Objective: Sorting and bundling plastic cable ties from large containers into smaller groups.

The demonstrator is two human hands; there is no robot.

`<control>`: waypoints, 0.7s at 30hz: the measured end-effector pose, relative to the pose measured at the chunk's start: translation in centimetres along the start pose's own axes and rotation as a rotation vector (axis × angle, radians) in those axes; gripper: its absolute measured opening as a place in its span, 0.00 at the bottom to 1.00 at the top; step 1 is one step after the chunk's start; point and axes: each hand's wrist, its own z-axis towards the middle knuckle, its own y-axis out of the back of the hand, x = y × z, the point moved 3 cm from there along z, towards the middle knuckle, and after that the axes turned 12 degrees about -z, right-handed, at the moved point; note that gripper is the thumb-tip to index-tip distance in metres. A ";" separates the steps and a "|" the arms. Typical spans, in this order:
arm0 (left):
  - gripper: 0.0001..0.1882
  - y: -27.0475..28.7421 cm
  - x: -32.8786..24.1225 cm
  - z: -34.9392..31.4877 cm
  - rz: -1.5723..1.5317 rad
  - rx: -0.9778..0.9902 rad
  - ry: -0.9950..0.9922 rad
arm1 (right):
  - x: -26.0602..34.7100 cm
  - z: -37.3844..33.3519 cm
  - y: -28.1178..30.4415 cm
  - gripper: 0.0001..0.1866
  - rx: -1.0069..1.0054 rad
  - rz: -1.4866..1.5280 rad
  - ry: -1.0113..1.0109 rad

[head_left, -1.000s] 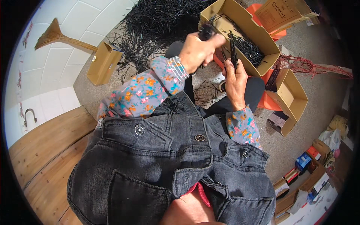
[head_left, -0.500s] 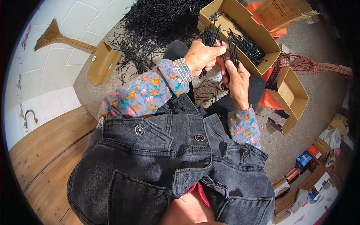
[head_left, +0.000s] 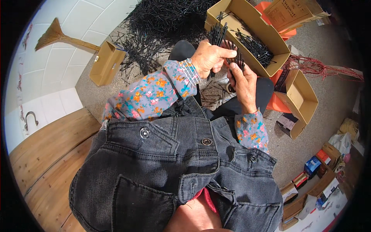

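Observation:
My left hand (head_left: pixel 208 58) is closed round a bundle of thin black sticks (head_left: pixel 217 33), whose ends poke out above and below the fist. Its thumb reaches across to the right, over a second, smaller bunch of black sticks (head_left: pixel 237 58). That bunch is gripped by my right hand (head_left: pixel 244 84), thumb pressed against it. Both hands are close together above my lap, beside an open cardboard box (head_left: pixel 272 34) with many loose black sticks (head_left: pixel 255 48) inside. What exactly the sticks are, I cannot tell.
A large heap of black sticks (head_left: pixel 166 19) spreads over the floor ahead. To the left are a small open box (head_left: pixel 105 67), a straw broom (head_left: pixel 54 36) and a wooden bench (head_left: pixel 54 143). On the right lie another open box (head_left: pixel 301 94), red wires (head_left: pixel 322 69) and an orange stool (head_left: pixel 275 102).
My left thumb has shifted slightly right and down over the smaller bunch. The sticks in my right hand now lean more to the left; both hands still hold their bundles.

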 end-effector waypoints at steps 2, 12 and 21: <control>0.07 -0.2 -0.3 -0.1 -0.009 -0.005 -0.001 | 0.0 0.0 0.0 0.08 -0.009 -0.029 0.014; 0.07 2.1 -4.1 0.6 -0.151 -0.112 -0.187 | -0.2 0.1 1.3 0.10 0.043 -0.063 0.001; 0.10 5.3 -1.9 1.3 -0.037 -0.107 0.090 | 0.7 0.3 2.0 0.12 0.199 0.201 -0.050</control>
